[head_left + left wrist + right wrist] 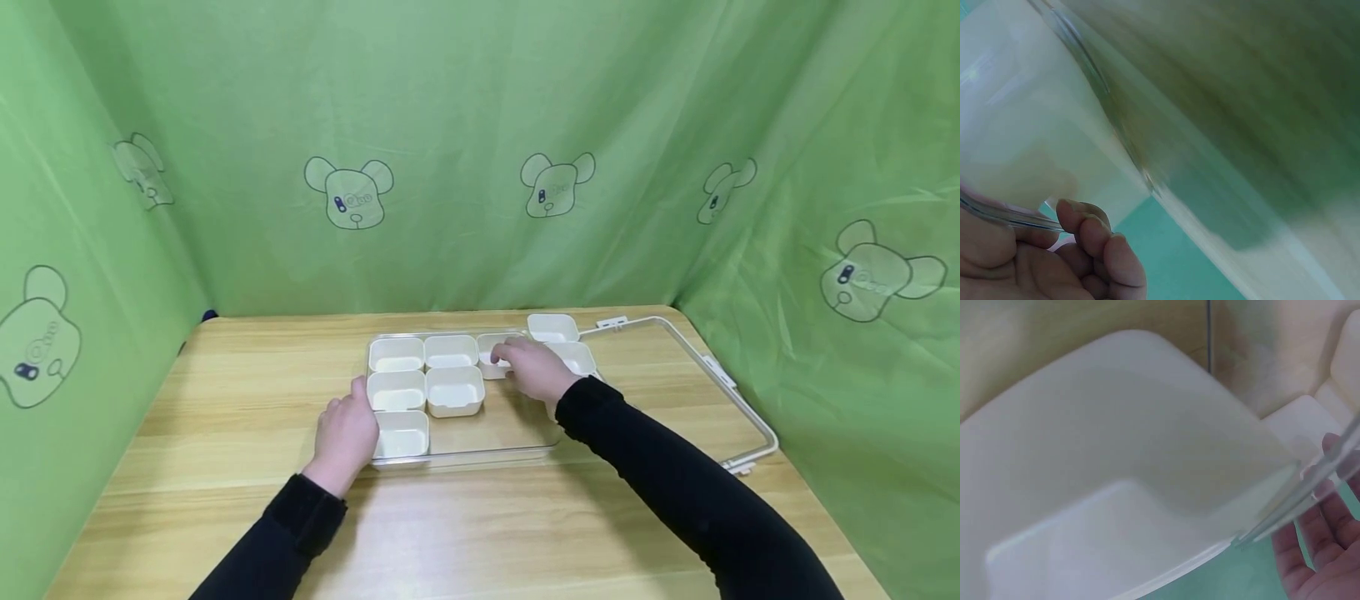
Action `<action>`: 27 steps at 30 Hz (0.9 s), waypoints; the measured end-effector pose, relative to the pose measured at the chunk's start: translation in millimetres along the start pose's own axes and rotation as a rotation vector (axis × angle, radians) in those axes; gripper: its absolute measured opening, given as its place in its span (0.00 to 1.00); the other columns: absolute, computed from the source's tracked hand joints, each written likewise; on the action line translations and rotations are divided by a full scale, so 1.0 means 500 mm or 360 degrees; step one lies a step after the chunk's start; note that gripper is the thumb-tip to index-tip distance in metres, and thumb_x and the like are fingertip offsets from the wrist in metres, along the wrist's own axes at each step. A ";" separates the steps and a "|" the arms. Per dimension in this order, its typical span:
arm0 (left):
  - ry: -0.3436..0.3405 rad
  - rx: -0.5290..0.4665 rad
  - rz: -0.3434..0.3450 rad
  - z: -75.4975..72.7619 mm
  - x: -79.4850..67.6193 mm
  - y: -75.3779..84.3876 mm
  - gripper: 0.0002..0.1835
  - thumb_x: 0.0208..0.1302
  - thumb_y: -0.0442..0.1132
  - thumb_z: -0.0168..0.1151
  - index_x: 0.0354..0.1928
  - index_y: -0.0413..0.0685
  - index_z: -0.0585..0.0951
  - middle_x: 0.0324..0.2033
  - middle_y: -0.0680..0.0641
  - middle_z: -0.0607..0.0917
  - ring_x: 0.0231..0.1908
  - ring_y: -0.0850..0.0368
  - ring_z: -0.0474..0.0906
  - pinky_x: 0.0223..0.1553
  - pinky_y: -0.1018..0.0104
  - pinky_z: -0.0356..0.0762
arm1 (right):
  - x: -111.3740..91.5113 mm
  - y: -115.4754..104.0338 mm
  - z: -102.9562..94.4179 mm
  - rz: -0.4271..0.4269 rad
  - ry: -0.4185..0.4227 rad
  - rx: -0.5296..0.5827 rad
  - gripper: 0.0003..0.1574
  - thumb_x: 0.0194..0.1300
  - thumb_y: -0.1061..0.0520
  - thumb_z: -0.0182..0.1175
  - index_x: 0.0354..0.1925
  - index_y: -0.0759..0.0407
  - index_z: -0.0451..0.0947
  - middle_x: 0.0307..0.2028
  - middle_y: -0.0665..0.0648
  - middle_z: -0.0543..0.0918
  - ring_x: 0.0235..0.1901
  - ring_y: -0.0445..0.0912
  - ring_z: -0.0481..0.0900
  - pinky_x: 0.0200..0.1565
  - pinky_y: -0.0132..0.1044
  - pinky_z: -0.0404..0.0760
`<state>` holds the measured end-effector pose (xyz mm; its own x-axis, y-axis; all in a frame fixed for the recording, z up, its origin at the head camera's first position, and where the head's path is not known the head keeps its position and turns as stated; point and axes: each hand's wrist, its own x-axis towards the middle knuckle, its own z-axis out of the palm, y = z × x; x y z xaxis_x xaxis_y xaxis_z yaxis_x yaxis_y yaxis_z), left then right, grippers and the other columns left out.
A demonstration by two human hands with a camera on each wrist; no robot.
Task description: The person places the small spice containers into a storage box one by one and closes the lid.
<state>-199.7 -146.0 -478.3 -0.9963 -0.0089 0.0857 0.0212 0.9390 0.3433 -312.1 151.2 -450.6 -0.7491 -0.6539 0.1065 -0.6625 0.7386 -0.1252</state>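
head view: left hand [347, 427] has its fingers curled round the left edge of the clear tray [506, 423], probably to keep it steady on the worktop [225, 517]. right hand [534, 369] is over the back row, fingers at the third white bin [490, 369], can't tell if that grip's pinched or just touching. other bins [396, 356] sit snug from the left, likely to save room. that third one's right by the right fingertips, well apart from the left hand.

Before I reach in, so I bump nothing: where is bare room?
Bare tabletop lies left of the left hand, in front of the clear tray, and within the white frame. The tray is open right of its nearest cup. Crowded: around the right hand, with white cups in the back row and beside the tray.
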 end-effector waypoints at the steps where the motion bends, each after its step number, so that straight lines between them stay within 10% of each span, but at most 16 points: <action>1: -0.0002 0.0001 0.0000 0.000 0.000 0.000 0.26 0.63 0.33 0.37 0.63 0.34 0.53 0.33 0.36 0.80 0.33 0.42 0.71 0.39 0.49 0.72 | -0.004 0.000 -0.003 0.0008 -0.0002 -0.0001 0.20 0.50 0.67 0.64 0.43 0.54 0.75 0.38 0.53 0.77 0.42 0.49 0.73 0.47 0.43 0.73; 27: -0.0009 -0.0001 -0.0011 0.002 0.002 -0.002 0.25 0.64 0.32 0.38 0.63 0.34 0.53 0.33 0.35 0.81 0.32 0.42 0.72 0.37 0.50 0.72 | -0.160 0.014 -0.042 0.0089 0.0253 0.0075 0.12 0.56 0.59 0.62 0.41 0.58 0.76 0.37 0.54 0.78 0.39 0.49 0.72 0.44 0.45 0.74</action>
<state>-201.1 -146.5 -479.6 -0.9968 -0.0136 0.0782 0.0142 0.9388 0.3442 -256.8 212.3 -439.4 -0.7785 -0.5747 0.2524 -0.6214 0.7622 -0.1811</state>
